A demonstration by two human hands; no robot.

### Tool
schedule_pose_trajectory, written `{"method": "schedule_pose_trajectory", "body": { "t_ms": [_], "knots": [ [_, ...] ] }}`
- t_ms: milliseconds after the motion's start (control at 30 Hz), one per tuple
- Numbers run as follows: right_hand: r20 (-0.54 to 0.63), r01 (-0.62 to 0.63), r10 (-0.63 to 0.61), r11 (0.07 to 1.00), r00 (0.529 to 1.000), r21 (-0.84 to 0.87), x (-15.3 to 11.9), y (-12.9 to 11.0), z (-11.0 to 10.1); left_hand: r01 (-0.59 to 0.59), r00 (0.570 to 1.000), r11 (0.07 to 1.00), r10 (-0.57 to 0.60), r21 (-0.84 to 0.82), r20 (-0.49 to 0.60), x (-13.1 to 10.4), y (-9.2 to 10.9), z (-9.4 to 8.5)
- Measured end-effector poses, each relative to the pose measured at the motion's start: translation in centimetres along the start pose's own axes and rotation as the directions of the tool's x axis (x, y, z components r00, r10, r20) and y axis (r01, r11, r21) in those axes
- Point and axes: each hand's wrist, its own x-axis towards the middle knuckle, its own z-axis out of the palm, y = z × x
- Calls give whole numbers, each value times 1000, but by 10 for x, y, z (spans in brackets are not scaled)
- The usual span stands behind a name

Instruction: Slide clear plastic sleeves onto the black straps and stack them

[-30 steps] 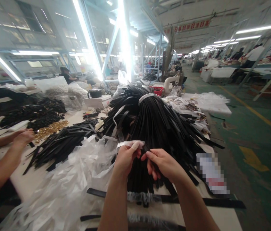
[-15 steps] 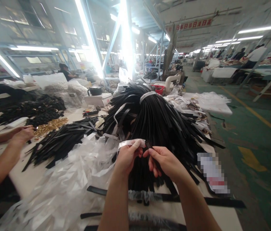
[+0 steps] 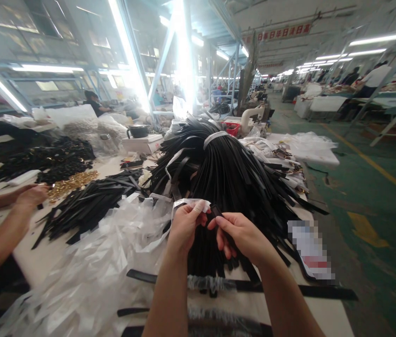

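Note:
Near the centre, my left hand [image 3: 188, 223] pinches a white strip [image 3: 184, 201] between thumb and fingers. Close beside it on the right, my right hand [image 3: 235, 229] is closed on a dark strap [image 3: 215, 211], whose end is up against the end of the white strip. Behind both hands rises a large bundle of black straps [image 3: 224, 164], tied with a pale band. Crumpled white film [image 3: 106, 252] spreads to the left of my forearms. Below my hands, black straps with clear wrapping [image 3: 212, 283] lie across the table.
At the left, another person's hands [image 3: 34, 195] work by small gold pieces [image 3: 69, 185]. A pile of black straps [image 3: 92, 201] lies between them and the bundle. A phone-like object [image 3: 311, 252] is at the table's right edge. A dark pot [image 3: 138, 131] stands on a box behind.
The white strip's end in my left hand looks more folded and less extended to the right. Both hands are otherwise nearly where they were, still close together.

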Motion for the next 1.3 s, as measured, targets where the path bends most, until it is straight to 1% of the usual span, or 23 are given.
{"method": "schedule_pose_trajectory", "body": {
  "t_ms": [133, 300, 433, 500, 567, 700, 767, 800, 833, 900, 967, 1000, 1033, 1067, 1100, 1167, 1200, 1233, 1267, 1300],
  "knots": [
    [30, -11, 11, 1000, 999, -2, 2, 2, 0, -9, 999, 1000, 9, -9, -44, 3, -5, 1],
    [16, -21, 22, 1000, 1000, -22, 3, 4, 0, -22, 998, 999, 20, -25, -52, 4, -9, 0],
    [3, -23, 23, 999, 1000, -22, 4, 6, 0, -25, 999, 1000, 25, -12, -46, 3, -7, 0],
    [-27, -19, 18, 999, 999, -36, 5, 8, -1, -27, 999, 1000, 27, 13, -18, 2, -4, 1],
    [-41, -17, 14, 998, 999, -62, 5, 9, -2, -26, 999, 998, 24, 51, 34, -2, -1, 2],
    [13, -29, 31, 994, 999, -104, 5, 8, -2, 14, 986, 992, -34, 125, 160, -8, 1, 7],
    [17, -18, 19, 994, 1000, -104, 4, 6, -2, 36, 980, 994, -56, 105, 191, -8, 2, 8],
    [15, -6, 8, 995, 1000, -103, 3, 4, -1, 39, 983, 997, -51, 72, 174, -7, 2, 7],
    [18, 6, -4, 994, 1000, -109, 2, 3, -1, 32, 991, 999, -35, 27, 129, -6, 3, 4],
    [44, 19, -13, 989, 999, -150, -1, 0, -2, -18, 999, 997, 15, -77, -39, -2, 6, -3],
    [68, 10, 5, 975, 998, -220, -5, -3, -3, -83, 979, 985, 51, -153, -196, 0, 10, -9],
    [61, 11, 5, 966, 998, -257, -6, -5, -3, -104, 970, 980, 62, -168, -237, 0, 11, -10],
    [31, 23, -15, 955, 999, -296, -7, -6, -2, -111, 967, 980, 68, -164, -245, -1, 12, -10],
    [-21, 49, -59, 940, 998, -338, -7, -7, -1, -101, 972, 984, 68, -143, -224, -3, 12, -7],
    [-82, 83, -123, 920, 989, -382, -7, -8, 0, -81, 982, 991, 60, -111, -179, -5, 11, -2],
    [-187, 143, -249, 882, 950, -449, -6, -10, 2, -28, 998, 999, 26, -36, -63, -10, 8, 9],
    [-216, 159, -278, 882, 936, -444, -7, -11, 3, -10, 1000, 1000, 10, -8, -22, -12, 8, 13],
    [-218, 163, -270, 897, 938, -410, -7, -11, 3, -10, 1000, 1000, 10, -1, -11, -14, 8, 16],
    [-186, 150, -227, 922, 956, -356, -8, -12, 3, -31, 999, 999, 30, -18, -37, -14, 9, 16],
    [-125, 118, -162, 946, 979, -303, -10, -13, 4, -71, 993, 996, 66, -53, -93, -14, 12, 16]
  ]
}}
